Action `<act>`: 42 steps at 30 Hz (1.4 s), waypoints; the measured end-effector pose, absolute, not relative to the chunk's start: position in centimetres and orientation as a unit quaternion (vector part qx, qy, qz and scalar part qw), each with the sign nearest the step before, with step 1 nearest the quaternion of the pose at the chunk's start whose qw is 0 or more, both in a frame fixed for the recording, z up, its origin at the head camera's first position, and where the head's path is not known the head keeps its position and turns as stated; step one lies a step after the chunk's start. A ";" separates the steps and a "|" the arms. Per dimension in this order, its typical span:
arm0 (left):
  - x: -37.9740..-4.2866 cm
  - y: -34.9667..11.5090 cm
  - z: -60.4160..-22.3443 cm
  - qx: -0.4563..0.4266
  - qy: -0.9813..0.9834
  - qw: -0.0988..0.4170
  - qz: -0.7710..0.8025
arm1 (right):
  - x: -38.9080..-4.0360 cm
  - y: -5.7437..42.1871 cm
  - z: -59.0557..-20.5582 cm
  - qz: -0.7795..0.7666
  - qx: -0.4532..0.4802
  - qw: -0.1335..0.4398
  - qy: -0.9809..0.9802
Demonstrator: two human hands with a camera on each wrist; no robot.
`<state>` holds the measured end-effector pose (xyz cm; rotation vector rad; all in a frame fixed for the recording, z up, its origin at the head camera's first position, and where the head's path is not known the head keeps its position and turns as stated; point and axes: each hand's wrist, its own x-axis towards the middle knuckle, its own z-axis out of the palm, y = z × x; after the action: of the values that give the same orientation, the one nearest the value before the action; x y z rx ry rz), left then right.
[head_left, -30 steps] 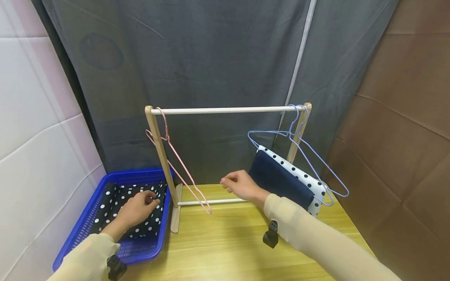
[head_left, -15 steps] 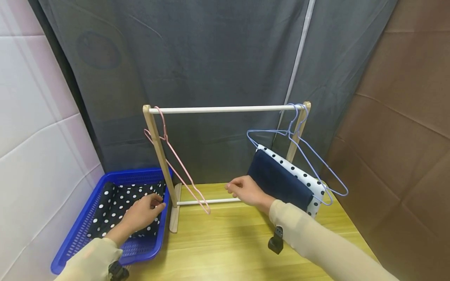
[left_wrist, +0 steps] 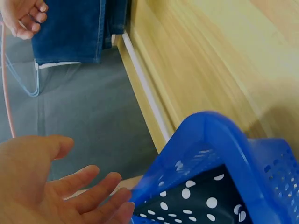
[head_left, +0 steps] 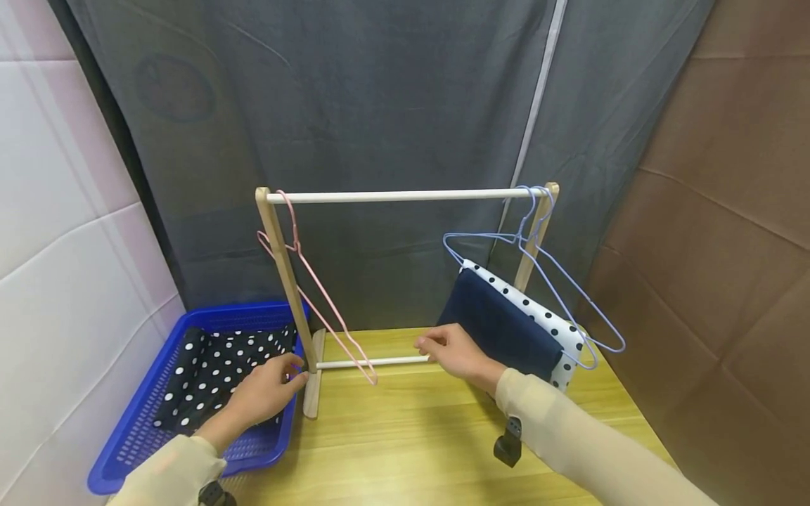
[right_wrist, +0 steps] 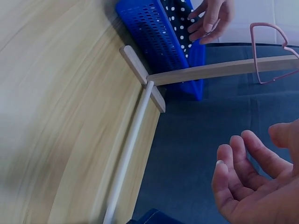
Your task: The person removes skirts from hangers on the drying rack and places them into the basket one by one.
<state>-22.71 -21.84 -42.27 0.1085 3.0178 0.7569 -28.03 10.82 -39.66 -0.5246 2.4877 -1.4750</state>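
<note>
My left hand [head_left: 268,390] hovers over the right rim of the blue basket [head_left: 281,443], fingers relaxed and holding nothing. Inside the basket lies a black cloth with white dots [head_left: 211,379]. In the left wrist view the palm and loosely bent fingers [left_wrist: 100,193] show nothing between them. My right hand [head_left: 460,355] is in the air just left of the navy denim trousers [head_left: 506,323], its fingers loosely bent and bare. These trousers hang on a blue hanger [head_left: 557,277] at the right end of the rack, in front of a white cloth with black dots [head_left: 572,330].
A wooden rack with a white top rail [head_left: 405,196] stands on the wooden table [head_left: 392,443]. Pink hangers [head_left: 325,288] hang at its left post [head_left: 285,281]. A lower white bar [head_left: 392,361] joins the posts. Grey curtain [head_left: 380,91] is behind, with a white wall left and brown panel right.
My left hand has moved right across the basket, from over the dotted cloth toward the rack's left post. The right hand has shifted slightly right and down, toward the trousers.
</note>
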 end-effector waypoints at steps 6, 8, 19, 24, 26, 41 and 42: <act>-22.1 -20.8 -42.6 0.037 0.968 0.027 0.248 | -27.8 12.1 -39.8 -0.503 -0.169 0.100 0.842; -22.0 -20.4 -42.6 0.040 0.968 0.027 0.246 | -27.7 12.4 -39.8 -0.503 -0.170 0.095 0.842; -21.2 -18.8 -43.5 0.040 0.966 0.028 0.255 | -27.3 13.8 -39.4 -0.500 -0.178 0.077 0.844; -20.9 -18.1 -43.7 0.036 0.964 0.031 0.261 | -27.2 14.6 -38.9 -0.495 -0.154 0.073 0.852; -20.9 -17.7 -43.8 0.042 0.965 0.020 0.257 | -27.1 14.8 -38.6 -0.494 -0.151 0.071 0.853; -20.6 -15.0 -45.4 0.066 0.972 0.001 0.227 | -27.3 15.9 -37.2 -0.472 -0.167 0.016 0.865; -20.5 -14.8 -45.5 0.067 0.973 0.000 0.220 | -27.2 16.1 -37.1 -0.466 -0.171 0.010 0.868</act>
<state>-20.48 -14.83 -45.51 0.2104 3.0577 0.6914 -27.25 16.07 -37.15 -0.5353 2.7093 -1.4556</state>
